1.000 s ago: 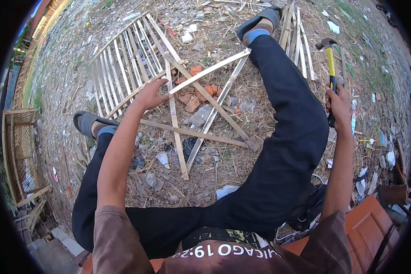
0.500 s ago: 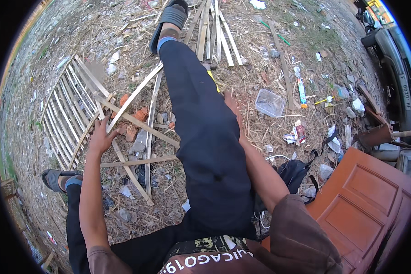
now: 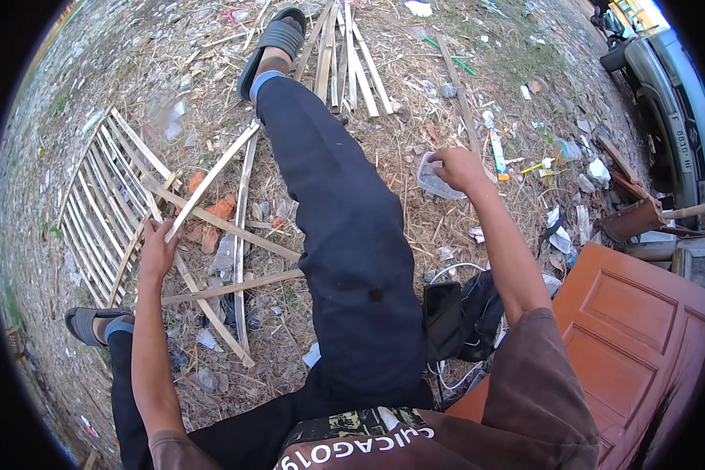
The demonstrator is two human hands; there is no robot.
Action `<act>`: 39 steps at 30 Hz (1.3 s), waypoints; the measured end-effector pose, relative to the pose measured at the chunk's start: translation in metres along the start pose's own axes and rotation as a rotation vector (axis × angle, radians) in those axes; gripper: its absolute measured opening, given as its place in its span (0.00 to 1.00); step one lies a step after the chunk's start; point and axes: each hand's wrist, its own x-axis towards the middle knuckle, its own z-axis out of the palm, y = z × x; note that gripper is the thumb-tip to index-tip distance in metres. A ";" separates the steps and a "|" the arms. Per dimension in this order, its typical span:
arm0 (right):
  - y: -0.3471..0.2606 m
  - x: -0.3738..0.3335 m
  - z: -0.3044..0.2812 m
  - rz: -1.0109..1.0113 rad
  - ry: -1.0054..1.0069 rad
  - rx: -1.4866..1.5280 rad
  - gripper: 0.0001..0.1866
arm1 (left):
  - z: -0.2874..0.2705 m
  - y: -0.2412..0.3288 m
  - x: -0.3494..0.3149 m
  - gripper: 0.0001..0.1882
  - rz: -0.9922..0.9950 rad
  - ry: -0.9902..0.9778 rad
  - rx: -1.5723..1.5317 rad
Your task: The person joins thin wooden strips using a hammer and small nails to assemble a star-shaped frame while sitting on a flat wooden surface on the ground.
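My left hand [image 3: 158, 249] is closed around the near end of a pale bamboo slat [image 3: 215, 178], which slants up toward my raised leg. That slat lies across other slats [image 3: 227, 229] on the ground. Just beyond my left hand is a lattice of thin bamboo strips [image 3: 106, 207]. My right hand [image 3: 460, 170] is over a clear plastic container [image 3: 433, 188] right of my knee. Its fingers look slightly apart and bent down at the container's rim; their tips are partly hidden, and I see nothing held in them.
Loose slats [image 3: 341, 63] lie beyond my sandalled foot [image 3: 278, 43]. Broken bricks [image 3: 211, 219] sit among the crossed slats. At right are a black bag [image 3: 478, 317], a reddish-brown panelled door [image 3: 627, 337] and a parked vehicle [image 3: 674, 117]. Litter and dry straw cover the ground.
My right hand has moved from beside my knee up and right to the plastic container. A yellow piece beside my knee no longer shows. My left hand keeps hold of the slat.
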 end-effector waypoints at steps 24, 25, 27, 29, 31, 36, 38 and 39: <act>-0.005 0.033 0.004 -0.081 -0.316 -0.193 0.13 | -0.006 -0.002 -0.022 0.20 0.042 -0.025 0.044; -0.012 0.034 -0.005 -0.081 -0.321 -0.147 0.12 | -0.007 -0.005 -0.027 0.20 0.008 -0.017 0.055; -0.005 0.031 -0.020 -0.128 -0.242 -0.061 0.11 | -0.005 -0.006 -0.026 0.20 0.060 0.004 0.070; 0.004 0.027 -0.047 -0.151 -0.068 0.172 0.10 | 0.000 0.000 -0.020 0.21 0.073 -0.013 0.063; -0.031 0.029 -0.080 -0.112 0.087 0.376 0.08 | -0.003 -0.002 -0.024 0.21 0.084 -0.024 0.074; -0.122 0.051 -0.140 -0.216 0.166 0.698 0.09 | -0.006 0.007 -0.039 0.20 0.061 -0.024 0.007; -0.172 0.051 -0.143 -0.313 0.141 0.655 0.09 | -0.005 0.013 -0.046 0.19 0.049 -0.046 0.012; -0.195 0.050 -0.142 -0.399 0.124 0.616 0.09 | -0.004 0.015 -0.050 0.19 0.038 -0.045 0.013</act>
